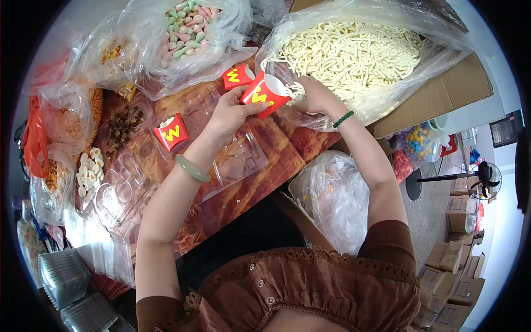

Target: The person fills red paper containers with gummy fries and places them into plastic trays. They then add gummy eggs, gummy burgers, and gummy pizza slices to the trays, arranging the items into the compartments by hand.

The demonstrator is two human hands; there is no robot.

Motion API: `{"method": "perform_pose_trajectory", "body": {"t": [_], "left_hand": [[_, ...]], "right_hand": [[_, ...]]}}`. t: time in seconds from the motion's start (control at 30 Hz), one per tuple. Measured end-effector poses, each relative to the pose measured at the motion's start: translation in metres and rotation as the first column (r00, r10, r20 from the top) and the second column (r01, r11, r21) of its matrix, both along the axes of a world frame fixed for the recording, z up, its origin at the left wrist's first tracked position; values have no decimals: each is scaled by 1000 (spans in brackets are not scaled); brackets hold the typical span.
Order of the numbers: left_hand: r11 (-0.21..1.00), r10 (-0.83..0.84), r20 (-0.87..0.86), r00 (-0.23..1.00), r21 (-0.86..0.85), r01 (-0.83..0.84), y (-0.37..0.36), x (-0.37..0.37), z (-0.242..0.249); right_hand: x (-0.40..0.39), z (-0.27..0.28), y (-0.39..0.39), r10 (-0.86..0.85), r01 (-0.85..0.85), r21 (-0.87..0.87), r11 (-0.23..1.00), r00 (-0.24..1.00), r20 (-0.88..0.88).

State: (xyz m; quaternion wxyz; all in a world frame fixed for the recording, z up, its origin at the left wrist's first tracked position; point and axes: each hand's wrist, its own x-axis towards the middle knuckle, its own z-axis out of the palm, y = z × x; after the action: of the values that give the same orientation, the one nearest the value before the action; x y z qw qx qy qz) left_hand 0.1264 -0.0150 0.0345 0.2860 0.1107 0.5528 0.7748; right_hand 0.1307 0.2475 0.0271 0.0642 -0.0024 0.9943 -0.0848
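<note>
My left hand (235,113) is closed on a red fry box (264,97) with a yellow mark, its white opening tilted up and to the right. At that opening, my right hand (314,95) pinches several pale toy fries (297,93). Behind the held box lies a second red fry box (237,77). A third, filled fry box (171,133) stands in a clear tray to the left. Beyond my right hand, a large plastic-lined carton is heaped with loose pale fries (354,58).
Clear moulded trays (238,160) lie on the red-brown table (238,207). Bags of pastel drop-shaped pieces (191,27) and other small parts line the far and left sides. A carton with a plastic bag (334,196) stands below the table edge.
</note>
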Motion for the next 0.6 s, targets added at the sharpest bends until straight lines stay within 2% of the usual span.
{"method": "perform_pose_trajectory", "body": {"t": [0.03, 0.1, 0.17, 0.2, 0.27, 0.43, 0.53, 0.57, 0.6], "left_hand": [[1000, 8, 8, 1000, 13, -8, 0, 2, -1], [1000, 2, 7, 1000, 15, -2, 0, 1, -4], [1000, -4, 7, 1000, 21, 4, 3, 0, -6], [1000, -17, 11, 1000, -15, 17, 5, 0, -7], [998, -32, 13, 999, -52, 33, 9, 2, -9], [998, -43, 95, 995, -40, 47, 24, 7, -20], [994, -63, 34, 997, -89, 66, 36, 1, -34], [996, -74, 58, 996, -52, 77, 39, 1, -38], [996, -71, 58, 996, -53, 74, 42, 0, -39]], "right_hand": [[-2, 2, 0, -74, 79, -86, 993, 995, 61], [-3, 0, 5, -61, 62, -77, 995, 998, 15], [-3, 7, 3, -105, 105, 178, 978, 994, -10], [-3, 13, -1, -107, 107, 180, 978, 994, -9], [-6, 24, -9, -147, 133, 92, 987, 977, 156], [-27, 6, 1, -132, 116, 100, 988, 976, 173], [-34, -2, 13, -92, 79, 86, 993, 983, 160], [-37, -5, 18, -61, 51, 75, 996, 988, 139], [-32, 7, 14, -124, 125, 5, 992, 984, 129]]}}
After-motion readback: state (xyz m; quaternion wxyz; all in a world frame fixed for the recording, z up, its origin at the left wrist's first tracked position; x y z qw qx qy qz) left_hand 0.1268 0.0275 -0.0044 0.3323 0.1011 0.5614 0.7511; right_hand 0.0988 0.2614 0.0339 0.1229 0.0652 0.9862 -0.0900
